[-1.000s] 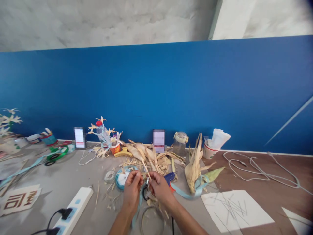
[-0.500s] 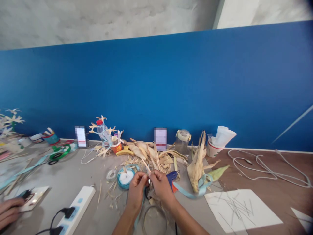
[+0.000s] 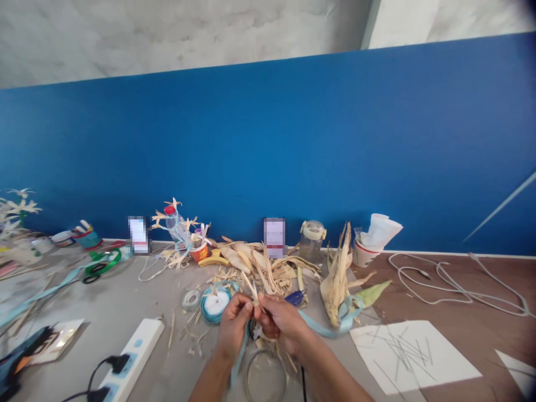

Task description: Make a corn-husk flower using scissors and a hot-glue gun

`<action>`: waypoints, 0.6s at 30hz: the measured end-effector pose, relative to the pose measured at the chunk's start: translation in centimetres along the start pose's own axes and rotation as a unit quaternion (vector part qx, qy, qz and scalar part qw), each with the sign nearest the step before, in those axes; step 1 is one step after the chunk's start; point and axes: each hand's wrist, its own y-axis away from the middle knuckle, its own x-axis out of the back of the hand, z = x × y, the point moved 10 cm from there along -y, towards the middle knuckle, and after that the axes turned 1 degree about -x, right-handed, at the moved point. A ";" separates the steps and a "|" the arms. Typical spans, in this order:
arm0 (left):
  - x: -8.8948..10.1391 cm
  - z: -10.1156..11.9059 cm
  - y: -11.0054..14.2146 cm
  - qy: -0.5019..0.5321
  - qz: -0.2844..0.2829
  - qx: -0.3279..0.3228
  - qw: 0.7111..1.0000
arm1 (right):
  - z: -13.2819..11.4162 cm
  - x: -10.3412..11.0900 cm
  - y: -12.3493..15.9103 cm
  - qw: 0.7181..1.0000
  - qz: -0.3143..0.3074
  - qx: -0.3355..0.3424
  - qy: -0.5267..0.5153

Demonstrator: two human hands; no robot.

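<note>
A pale strip of corn husk [image 3: 253, 289], split into narrow points, sticks up between my two hands. My left hand [image 3: 233, 325] pinches its base between thumb and fingers. Closed against the same spot is my right hand [image 3: 281, 319], its fingers curled under and partly hidden. Just left of my hands lies a roll of light blue ribbon [image 3: 216, 304]. Behind my right hand a dark blue glue gun [image 3: 295, 298] shows in part. A ring of wire [image 3: 266, 375] lies below, between my forearms.
Corn husks [image 3: 247, 255] are heaped behind my hands, with a husk bundle [image 3: 337, 285] to the right. A power strip [image 3: 134, 352] and another glue gun [image 3: 25, 357] lie left. Thin wires cover white paper [image 3: 368, 340]. A lidded jar [image 3: 312, 243] and paper cup [image 3: 363, 254] stand behind.
My right hand has turned and its fingers have curled under the husk strip, which shows more now. At the far left, another person's hand has gone and a glue gun has appeared.
</note>
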 end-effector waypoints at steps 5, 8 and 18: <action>-0.9 0.9 0.3 0.056 -0.038 -0.021 0.997 | 1.0 -0.9 0.9 0.990 -0.096 -0.090 -0.055; -1.5 1.2 0.3 0.067 -0.062 -0.025 0.996 | 0.8 -1.1 1.3 0.985 -0.124 -0.102 -0.059; -1.8 0.8 0.4 0.051 -0.051 -0.006 0.997 | -0.7 -0.2 1.7 0.988 -0.126 -0.083 -0.031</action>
